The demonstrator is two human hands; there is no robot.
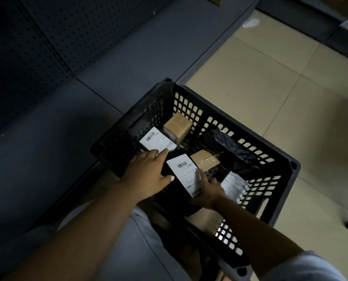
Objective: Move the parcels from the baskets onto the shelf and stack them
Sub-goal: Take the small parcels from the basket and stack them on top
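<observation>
A black slatted basket [288,171] stands on the floor below me, holding several parcels. Both my hands are inside it on a black parcel with a white label [184,174]. My left hand [148,175] grips its left side, with fingertips reaching a second labelled black parcel [155,141] behind it. My right hand [208,189] holds its lower right edge. Deeper in lie a small cardboard box [178,126], another cardboard box [204,160], a crumpled black bag parcel [230,147] and a labelled parcel [235,184] at the right.
The dark grey bottom shelf [53,138] runs along the left, with a perforated back panel [27,41] above it. Beige floor tiles [280,78] lie to the right. Another shelf base [303,23] and a scrap of paper [251,22] sit at the top right.
</observation>
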